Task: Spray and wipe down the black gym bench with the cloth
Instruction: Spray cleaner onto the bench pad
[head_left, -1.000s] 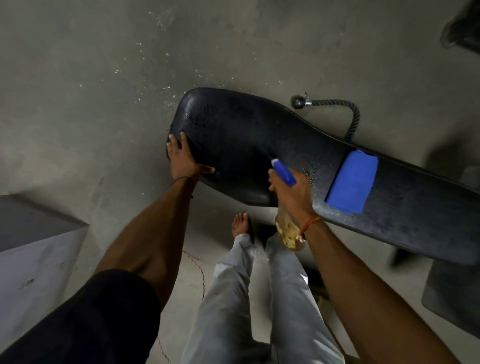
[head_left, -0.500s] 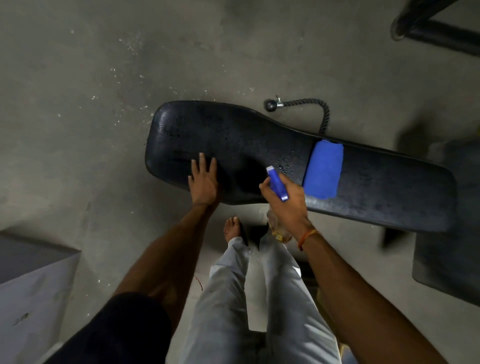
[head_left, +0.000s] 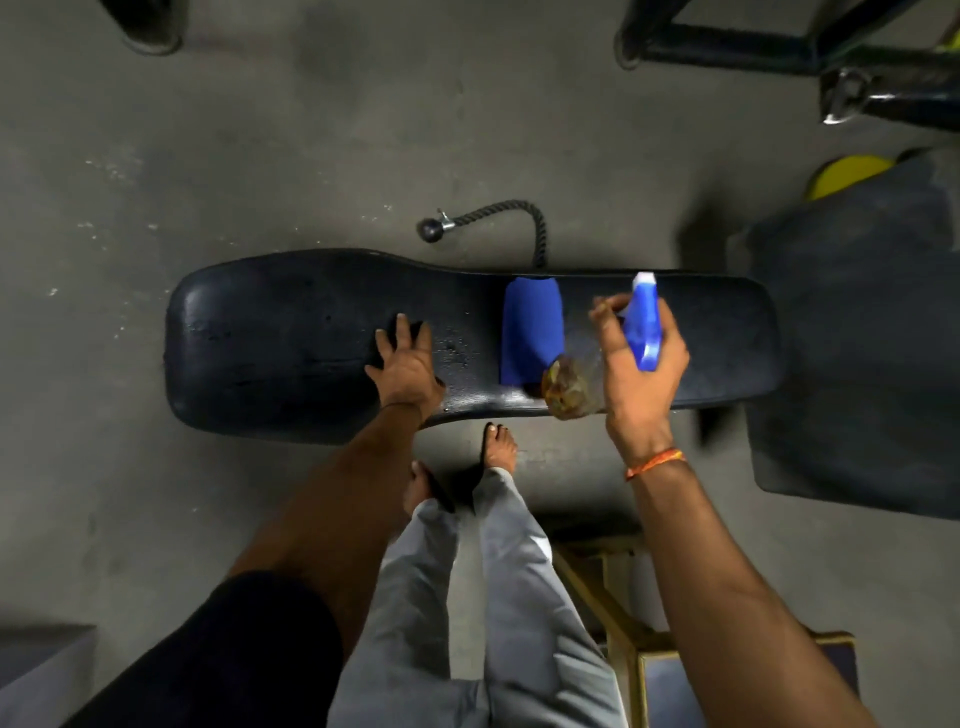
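The black gym bench (head_left: 291, 343) lies lengthwise across the middle of the head view, its pad wet with droplets near the centre. A folded blue cloth (head_left: 531, 327) rests on the pad right of centre. My left hand (head_left: 408, 366) lies flat on the pad, fingers spread, just left of the cloth. My right hand (head_left: 641, 374) grips a spray bottle (head_left: 644, 327) with a blue trigger head and a clear body holding yellowish liquid. The bottle hangs over the bench's right part, nozzle pointing away from me.
A rope handle with a ball end (head_left: 488, 223) lies on the concrete floor behind the bench. Dark machine frames (head_left: 779, 47) stand at the back right, a dark padded block (head_left: 857, 338) and a yellow disc (head_left: 847, 174) at the right. My bare feet (head_left: 498, 447) stand before the bench.
My right hand has swung the spray bottle to the right, past the cloth. My left hand has slid right along the pad from its left end. The view has shifted right.
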